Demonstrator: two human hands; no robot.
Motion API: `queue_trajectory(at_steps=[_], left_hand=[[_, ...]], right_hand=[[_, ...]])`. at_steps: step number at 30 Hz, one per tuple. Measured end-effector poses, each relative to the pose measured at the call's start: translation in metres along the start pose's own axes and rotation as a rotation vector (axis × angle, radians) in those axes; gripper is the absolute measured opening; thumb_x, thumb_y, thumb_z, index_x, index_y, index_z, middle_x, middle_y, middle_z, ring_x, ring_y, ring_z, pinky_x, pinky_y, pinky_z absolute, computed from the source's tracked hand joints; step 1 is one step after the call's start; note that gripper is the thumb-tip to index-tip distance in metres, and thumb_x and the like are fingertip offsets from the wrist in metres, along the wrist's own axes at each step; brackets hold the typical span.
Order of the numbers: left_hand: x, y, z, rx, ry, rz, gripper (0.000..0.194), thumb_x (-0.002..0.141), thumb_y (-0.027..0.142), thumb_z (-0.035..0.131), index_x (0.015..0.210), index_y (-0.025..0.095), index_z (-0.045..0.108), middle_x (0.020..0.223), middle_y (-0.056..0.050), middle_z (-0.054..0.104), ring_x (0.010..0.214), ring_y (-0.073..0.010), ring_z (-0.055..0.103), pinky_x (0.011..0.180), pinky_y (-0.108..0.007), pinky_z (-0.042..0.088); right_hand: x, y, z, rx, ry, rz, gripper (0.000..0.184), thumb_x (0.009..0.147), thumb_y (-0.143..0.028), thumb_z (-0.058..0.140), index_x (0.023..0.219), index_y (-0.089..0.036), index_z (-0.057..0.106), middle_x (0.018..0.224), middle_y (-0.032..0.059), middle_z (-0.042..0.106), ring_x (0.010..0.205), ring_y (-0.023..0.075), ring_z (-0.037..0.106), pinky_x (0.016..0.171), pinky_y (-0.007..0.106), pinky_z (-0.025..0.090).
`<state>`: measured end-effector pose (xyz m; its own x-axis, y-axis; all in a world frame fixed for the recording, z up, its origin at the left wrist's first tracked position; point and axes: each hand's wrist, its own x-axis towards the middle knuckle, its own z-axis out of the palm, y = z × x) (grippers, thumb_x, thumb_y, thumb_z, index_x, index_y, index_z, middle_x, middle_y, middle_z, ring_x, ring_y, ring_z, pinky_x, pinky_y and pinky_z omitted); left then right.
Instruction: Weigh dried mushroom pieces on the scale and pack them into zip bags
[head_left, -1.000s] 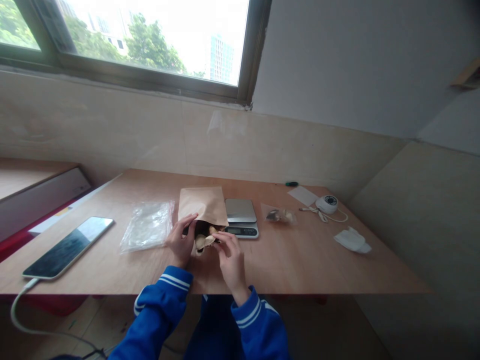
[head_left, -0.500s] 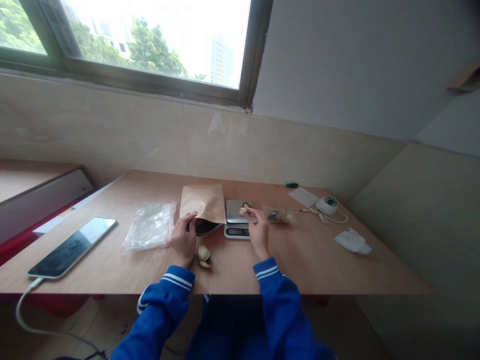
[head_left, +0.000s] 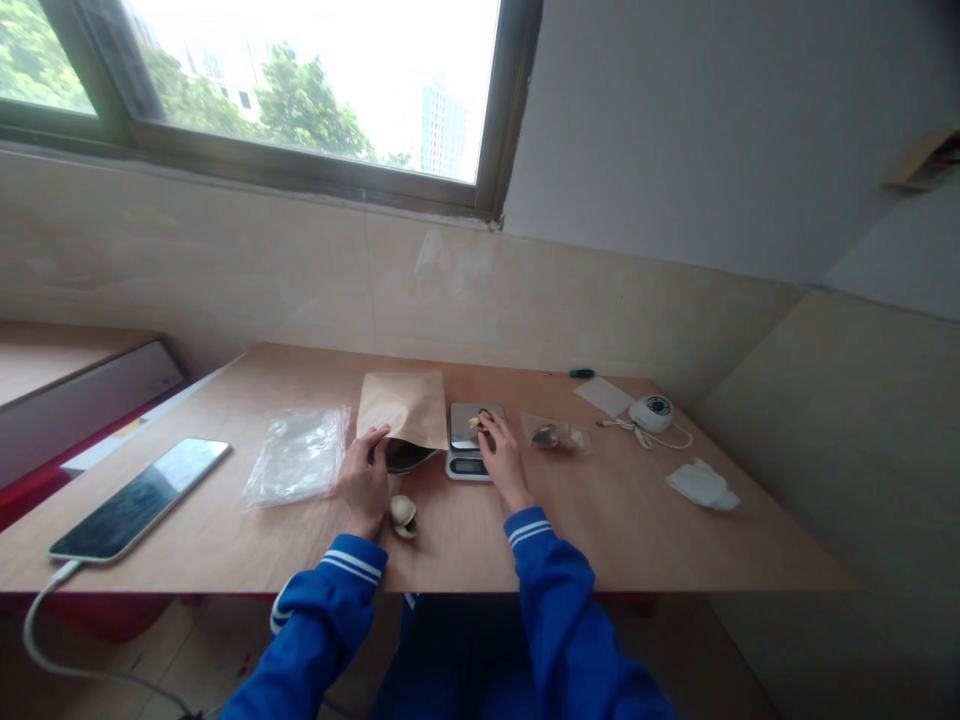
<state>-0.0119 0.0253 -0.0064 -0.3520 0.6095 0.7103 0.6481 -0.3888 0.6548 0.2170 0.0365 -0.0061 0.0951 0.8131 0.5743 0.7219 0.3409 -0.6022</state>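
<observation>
Head view, centre of the frame: the left hand (head_left: 365, 490) pinches the lip of a brown paper bag (head_left: 401, 405). To its right, the right hand (head_left: 506, 460), fingers bent and narrowly spaced, reaches pale dried pieces (head_left: 475, 423) over a digital scale (head_left: 469, 468); whether it grips them, I cannot tell from here. Similar pieces (head_left: 403, 512) lie lower, near the left wrist. Best handling: set the pieces mid-plate, release gently, then lift the fingers clear without pressing down.
</observation>
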Motion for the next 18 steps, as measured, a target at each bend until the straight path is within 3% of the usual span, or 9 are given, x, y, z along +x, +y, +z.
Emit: queue_trajectory(at_steps=[7, 15, 18], left_hand=[[0.0, 0.004, 0.0, -0.01, 0.002, -0.012, 0.023, 0.09, 0.032, 0.048, 0.1, 0.02, 0.065, 0.104, -0.005, 0.07, 0.101, -0.019, 0.064, 0.089, -0.035, 0.05], [0.001, 0.004, 0.0, -0.021, -0.004, -0.024, 0.024, 0.09, 0.032, 0.048, 0.1, 0.02, 0.066, 0.104, -0.006, 0.07, 0.101, -0.0198, 0.064, 0.089, -0.036, 0.05], [0.0, 0.002, 0.0, -0.031, -0.011, -0.019, 0.024, 0.09, 0.032, 0.048, 0.1, 0.02, 0.066, 0.105, -0.006, 0.069, 0.102, -0.0198, 0.064, 0.09, -0.037, 0.05]], right_hand=[[-0.019, 0.002, -0.004, -0.114, -0.055, -0.051, 0.041, 0.094, -0.024, 0.035, 0.128, -0.019, 0.057, 0.139, 0.0128, 0.048, 0.131, 0.0252, 0.042, 0.107, 0.046, 0.036], [-0.016, -0.008, -0.003, -0.3, -0.191, -0.064, 0.043, 0.094, -0.028, 0.037, 0.135, -0.03, 0.048, 0.151, 0.0075, 0.032, 0.136, 0.0337, 0.029, 0.104, 0.056, 0.033], [-0.014, -0.009, -0.003, -0.311, -0.178, -0.04, 0.044, 0.096, -0.032, 0.034, 0.138, -0.032, 0.043, 0.151, 0.006, 0.03, 0.137, 0.0327, 0.028, 0.105, 0.055, 0.032]])
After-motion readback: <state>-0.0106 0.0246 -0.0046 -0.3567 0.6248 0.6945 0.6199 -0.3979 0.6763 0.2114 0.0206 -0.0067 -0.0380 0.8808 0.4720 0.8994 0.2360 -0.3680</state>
